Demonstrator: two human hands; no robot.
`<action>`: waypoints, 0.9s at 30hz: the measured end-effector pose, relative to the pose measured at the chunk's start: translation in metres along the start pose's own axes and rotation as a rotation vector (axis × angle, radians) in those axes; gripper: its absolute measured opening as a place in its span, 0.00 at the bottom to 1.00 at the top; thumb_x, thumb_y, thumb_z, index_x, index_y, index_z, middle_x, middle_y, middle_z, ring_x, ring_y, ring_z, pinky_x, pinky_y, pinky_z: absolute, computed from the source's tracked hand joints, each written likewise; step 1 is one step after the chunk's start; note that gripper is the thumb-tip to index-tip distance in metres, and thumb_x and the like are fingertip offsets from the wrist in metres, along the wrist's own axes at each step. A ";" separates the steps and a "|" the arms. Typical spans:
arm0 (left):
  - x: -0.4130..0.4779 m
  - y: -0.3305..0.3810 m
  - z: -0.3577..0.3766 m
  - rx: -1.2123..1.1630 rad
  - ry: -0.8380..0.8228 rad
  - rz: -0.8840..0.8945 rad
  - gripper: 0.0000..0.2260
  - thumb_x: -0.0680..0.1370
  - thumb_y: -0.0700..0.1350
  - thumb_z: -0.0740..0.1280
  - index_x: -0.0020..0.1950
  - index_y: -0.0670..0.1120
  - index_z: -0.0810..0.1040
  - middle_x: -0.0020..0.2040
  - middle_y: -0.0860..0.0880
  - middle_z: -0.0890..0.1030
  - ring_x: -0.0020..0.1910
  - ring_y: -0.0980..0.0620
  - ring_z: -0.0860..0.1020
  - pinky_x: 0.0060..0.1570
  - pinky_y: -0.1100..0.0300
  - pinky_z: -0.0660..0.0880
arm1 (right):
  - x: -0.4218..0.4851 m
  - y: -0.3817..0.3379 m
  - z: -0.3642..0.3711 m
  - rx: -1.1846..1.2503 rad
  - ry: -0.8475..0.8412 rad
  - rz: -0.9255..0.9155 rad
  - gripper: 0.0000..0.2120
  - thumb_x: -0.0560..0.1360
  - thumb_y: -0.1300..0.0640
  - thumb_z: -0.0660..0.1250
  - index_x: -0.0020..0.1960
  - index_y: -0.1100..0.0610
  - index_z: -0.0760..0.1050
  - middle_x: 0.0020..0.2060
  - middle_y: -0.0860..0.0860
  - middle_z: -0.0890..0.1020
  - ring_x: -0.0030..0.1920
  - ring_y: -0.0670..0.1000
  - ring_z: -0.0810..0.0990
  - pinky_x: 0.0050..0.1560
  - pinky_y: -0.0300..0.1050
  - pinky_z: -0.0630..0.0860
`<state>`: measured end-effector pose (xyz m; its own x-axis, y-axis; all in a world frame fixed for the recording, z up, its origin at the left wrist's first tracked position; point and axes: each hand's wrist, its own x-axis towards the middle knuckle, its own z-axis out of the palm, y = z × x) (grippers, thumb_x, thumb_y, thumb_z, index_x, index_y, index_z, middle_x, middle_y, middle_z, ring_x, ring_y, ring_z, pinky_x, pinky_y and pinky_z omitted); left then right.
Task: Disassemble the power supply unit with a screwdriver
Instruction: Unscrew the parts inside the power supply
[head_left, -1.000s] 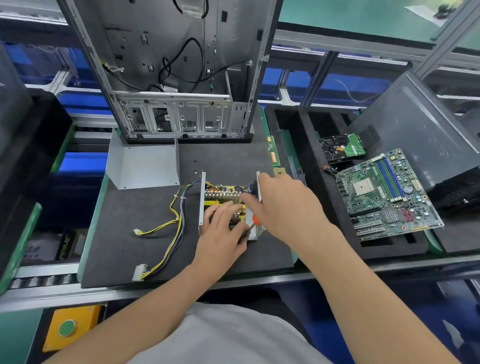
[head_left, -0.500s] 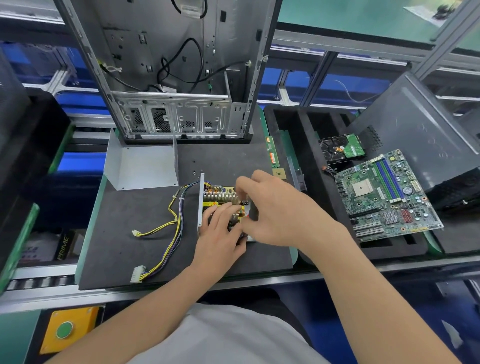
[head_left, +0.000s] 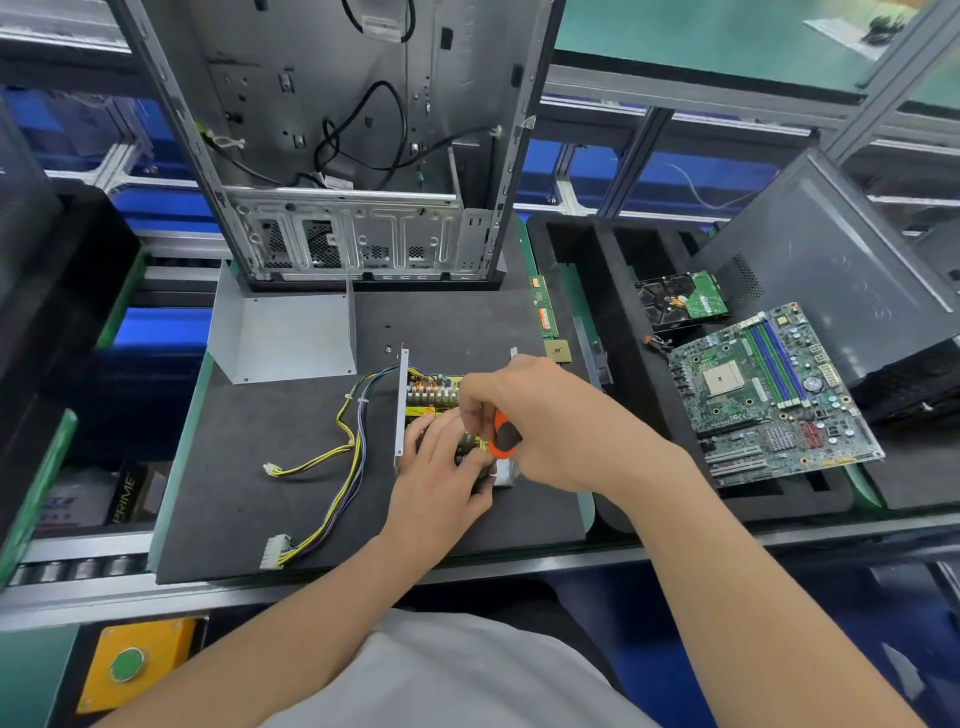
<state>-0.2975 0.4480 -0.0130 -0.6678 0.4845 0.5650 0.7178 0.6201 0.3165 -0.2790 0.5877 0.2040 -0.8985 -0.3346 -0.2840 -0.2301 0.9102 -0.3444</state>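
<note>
The opened power supply unit (head_left: 434, 392) lies on the black mat (head_left: 249, 467), its circuit board and coils exposed between two upright metal walls. A bundle of yellow and purple cables (head_left: 348, 457) runs from it to the left. My left hand (head_left: 441, 467) rests flat on the board and steadies the unit. My right hand (head_left: 540, 421) grips an orange-handled screwdriver (head_left: 503, 434), held upright over the board; its tip is hidden behind my fingers.
The unit's removed grey metal cover (head_left: 283, 338) lies behind on the mat, in front of an empty computer case (head_left: 353, 145). A black foam tray (head_left: 613, 322) at right holds a motherboard (head_left: 769, 389) and hard drive (head_left: 680, 301). A small screw (head_left: 388, 349) lies loose.
My right hand has pulled back from the unit's right wall to over the board, and the orange screwdriver handle now shows in its grip. The left hand stays in place.
</note>
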 end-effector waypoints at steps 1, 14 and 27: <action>0.000 0.000 0.000 0.000 0.001 0.002 0.04 0.74 0.45 0.73 0.46 0.47 0.81 0.57 0.43 0.79 0.68 0.44 0.69 0.79 0.49 0.54 | 0.000 -0.001 0.002 -0.012 0.000 0.006 0.21 0.70 0.71 0.70 0.55 0.50 0.72 0.46 0.47 0.79 0.49 0.50 0.73 0.47 0.52 0.78; 0.003 0.005 -0.008 -0.034 -0.029 -0.012 0.04 0.74 0.45 0.75 0.42 0.47 0.81 0.64 0.43 0.80 0.73 0.45 0.67 0.74 0.45 0.64 | -0.003 0.001 0.008 -0.075 0.158 0.228 0.07 0.79 0.57 0.69 0.56 0.50 0.73 0.48 0.51 0.78 0.48 0.58 0.79 0.45 0.53 0.80; 0.004 0.007 -0.010 -0.030 -0.079 -0.031 0.05 0.72 0.44 0.76 0.43 0.48 0.81 0.64 0.44 0.80 0.70 0.41 0.74 0.77 0.46 0.58 | -0.006 0.003 0.006 -0.294 0.099 0.380 0.14 0.82 0.43 0.65 0.51 0.53 0.67 0.39 0.49 0.67 0.44 0.58 0.77 0.39 0.49 0.70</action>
<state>-0.2935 0.4481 -0.0011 -0.7026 0.5133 0.4928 0.7011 0.6176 0.3563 -0.2720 0.5908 0.1990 -0.9674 0.0463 -0.2489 0.0379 0.9985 0.0384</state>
